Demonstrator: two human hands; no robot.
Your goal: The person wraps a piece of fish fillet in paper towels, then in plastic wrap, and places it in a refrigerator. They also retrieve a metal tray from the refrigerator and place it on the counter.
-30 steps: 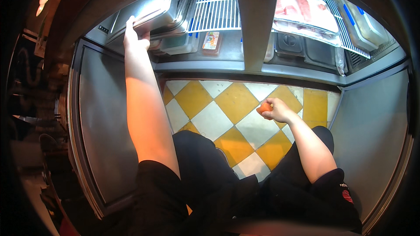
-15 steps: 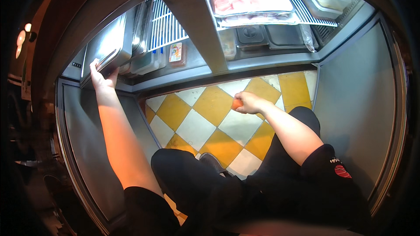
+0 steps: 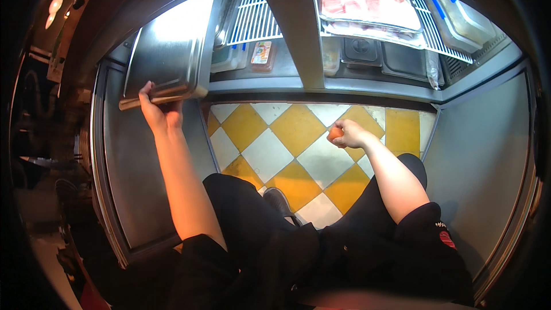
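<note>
My left hand (image 3: 162,112) grips the near edge of a stainless steel pan (image 3: 163,60), thumb on its rim and fingers underneath. The shallow, rectangular pan juts from the left opening of a fridge, slightly tilted, its top glaring in the light. Over the tiled floor, my right hand (image 3: 353,135) is closed around a small, rounded orange-brown object that looks like an egg (image 3: 335,134). Its fingers partly cover the egg. That hand is well apart from the shelves.
Two open fridge doors (image 3: 482,120) flank me, with a centre post (image 3: 304,40) between the openings. On the right rack lies a tray of raw meat (image 3: 367,7). Blue-clipped containers (image 3: 459,17), lidded steel pans (image 3: 360,50) and a small labelled pack (image 3: 263,55) stand around it.
My left hand has drawn the steel pan farther out of the fridge, and more of its top shows. The right hand still holds the egg. The whole view has shifted.
</note>
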